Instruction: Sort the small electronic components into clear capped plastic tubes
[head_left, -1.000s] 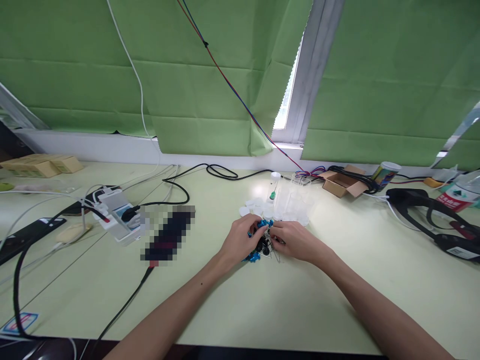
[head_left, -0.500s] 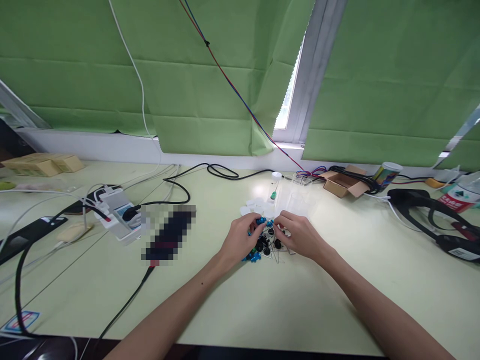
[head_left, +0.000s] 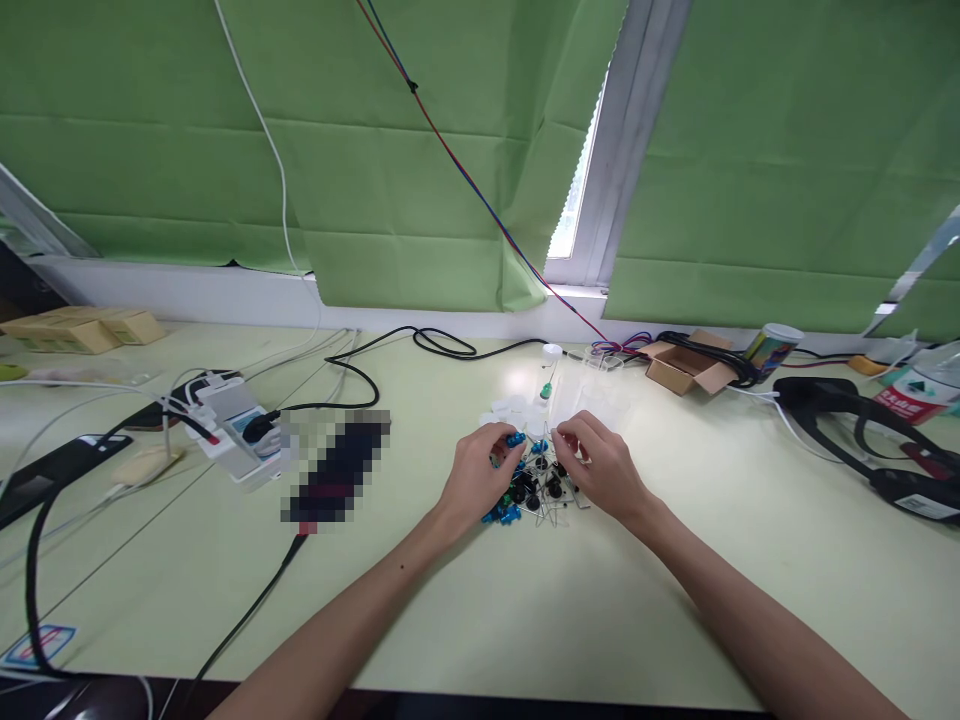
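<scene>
In the head view, the only 1 I had, I found the blue part [head_left: 515, 439] at the tips of my left hand [head_left: 480, 470], above the left side of a loose pile of small parts [head_left: 533, 502] on the table [head_left: 630, 620]. The left fingers were closed in a pinch on it; the right hand [head_left: 600, 462] had thumb and index drawn close together just right of the pile's far end, and I could not tell whether they held anything. I judged the blue part very light, with a hard, smooth body that might slip if squeezed off-centre, so I reckoned its middle was the place to hold. The thin wire legs [head_left: 553, 517] in the pile looked easy to bend, and they crossed each other and the black round parts [head_left: 555, 488], so a careless lift could have dragged neighbours along. Another blue piece [head_left: 539, 447] sat between the 2 hands. Beyond them, pale discs [head_left: 510, 410] crowded the far side, with a green part [head_left: 546, 391] near a white cap [head_left: 551, 352]. The power strip [head_left: 244, 440] and its cables stood well to the left, the cardboard box [head_left: 686, 368] and black headset [head_left: 862, 440] to the right, all clear of my reach.
</scene>
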